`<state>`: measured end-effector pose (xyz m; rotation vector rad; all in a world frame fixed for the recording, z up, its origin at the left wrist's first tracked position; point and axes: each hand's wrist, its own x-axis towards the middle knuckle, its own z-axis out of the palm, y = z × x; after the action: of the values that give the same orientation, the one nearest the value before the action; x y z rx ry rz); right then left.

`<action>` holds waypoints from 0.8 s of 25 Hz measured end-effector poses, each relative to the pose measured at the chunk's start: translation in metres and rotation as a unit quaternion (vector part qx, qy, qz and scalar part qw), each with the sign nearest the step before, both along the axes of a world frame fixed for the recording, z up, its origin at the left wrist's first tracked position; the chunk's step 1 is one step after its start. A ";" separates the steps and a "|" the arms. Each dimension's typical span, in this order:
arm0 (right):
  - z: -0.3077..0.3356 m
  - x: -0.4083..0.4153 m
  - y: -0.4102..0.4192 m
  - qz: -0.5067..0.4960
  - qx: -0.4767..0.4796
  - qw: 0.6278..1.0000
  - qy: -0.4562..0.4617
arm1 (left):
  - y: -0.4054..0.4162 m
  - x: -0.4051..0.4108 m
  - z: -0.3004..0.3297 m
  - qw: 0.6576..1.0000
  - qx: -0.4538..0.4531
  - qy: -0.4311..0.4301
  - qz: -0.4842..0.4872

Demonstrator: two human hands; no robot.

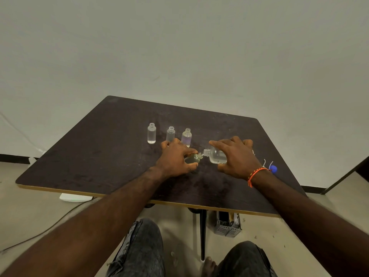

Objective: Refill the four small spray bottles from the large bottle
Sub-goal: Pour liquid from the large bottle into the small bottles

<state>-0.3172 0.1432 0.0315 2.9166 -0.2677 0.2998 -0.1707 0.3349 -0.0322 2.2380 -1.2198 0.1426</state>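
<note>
Now the right hand [237,156] is gripping the tipped large clear plastic bottle [216,155], its mouth meeting the small clear spray bottle [192,158] that the left hand [175,158] is gripping.

Bare forearms, orange braided bracelet [256,173] on right wrist, dark grey jeans [139,248]

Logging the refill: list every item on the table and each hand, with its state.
Large bottle: uncapped, tipped sideways, mouth at the held small bottle's mouth.
Held small bottle: uncapped, tilted, partly filled.
Three small bottles: upright in a row, uncapped.
Left hand: grips the held small bottle.
Right hand: grips the large bottle.
Blue cap: off, lying on the table.
</note>
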 end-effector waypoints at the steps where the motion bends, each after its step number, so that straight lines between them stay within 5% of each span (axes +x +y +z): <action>1: 0.000 0.000 0.000 0.000 -0.002 1.000 0.001 | 0.000 -0.001 0.000 1.000 0.001 0.002 0.000; 20: 0.008 -0.003 0.001 0.011 -0.023 1.000 0.006 | -0.001 -0.003 0.004 1.000 0.007 0.006 -0.005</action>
<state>-0.3197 0.1443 0.0398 2.8762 -0.2234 0.2889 -0.1739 0.3338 -0.0280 2.2409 -1.2287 0.1181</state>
